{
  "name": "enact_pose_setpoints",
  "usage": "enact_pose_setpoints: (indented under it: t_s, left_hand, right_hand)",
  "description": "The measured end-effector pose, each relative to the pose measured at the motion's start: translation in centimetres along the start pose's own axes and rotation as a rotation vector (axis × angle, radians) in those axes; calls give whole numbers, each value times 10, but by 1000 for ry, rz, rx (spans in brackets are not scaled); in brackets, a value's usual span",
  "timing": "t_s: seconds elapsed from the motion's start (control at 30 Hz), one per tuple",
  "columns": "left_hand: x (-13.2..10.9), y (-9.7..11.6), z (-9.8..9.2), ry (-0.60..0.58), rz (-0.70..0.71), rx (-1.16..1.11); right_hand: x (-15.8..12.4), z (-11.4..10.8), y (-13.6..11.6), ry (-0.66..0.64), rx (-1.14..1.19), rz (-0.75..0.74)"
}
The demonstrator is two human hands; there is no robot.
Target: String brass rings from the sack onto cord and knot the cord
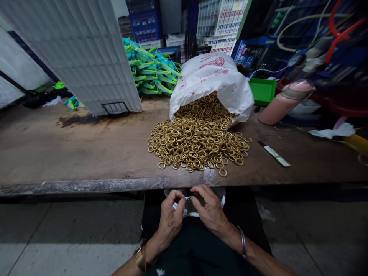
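Note:
Over my lap, just in front of the table edge, my left hand is closed in a pinch of thumb and forefinger. My right hand faces it, thumb and forefinger curled close together. Between the fingertips shows a small whitish bit, too small to name. Below the hands is a pale, see-through container with white pieces by it, mostly hidden. On the table beyond lies a heap of gold-coloured rings, spilling from the mouth of a white sack with red print.
A utility knife lies on the wooden table right of the rings. A pink bottle and green tray stand behind. At left rise a ribbed white panel and green-and-blue plastic parts. Crates are stacked behind.

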State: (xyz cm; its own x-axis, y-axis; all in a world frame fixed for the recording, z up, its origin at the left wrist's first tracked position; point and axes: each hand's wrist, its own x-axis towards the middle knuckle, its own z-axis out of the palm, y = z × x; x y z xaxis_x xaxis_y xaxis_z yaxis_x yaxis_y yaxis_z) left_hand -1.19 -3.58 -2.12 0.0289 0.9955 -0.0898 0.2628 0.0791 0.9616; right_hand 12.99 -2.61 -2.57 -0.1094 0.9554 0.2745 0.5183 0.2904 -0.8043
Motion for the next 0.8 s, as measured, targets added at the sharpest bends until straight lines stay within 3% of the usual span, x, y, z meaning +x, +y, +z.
enact_pose_setpoints:
  t_s: [0.1,0.27,0.43,0.8]
  left_hand:
    - [-1,2,-1,22,35,67]
    - [-2,4,-1,59,85,183]
    - [-2,4,-2,60,139,242]
    - [-3,-1,-1,-6,170,289]
  right_hand:
    - [1,-4,-6,53,-57,-33]
    - [-1,1,-7,-89,14,42]
    - [-1,5,-2,-99,100,102]
    - [1,1,-2,-171,-30,-5]
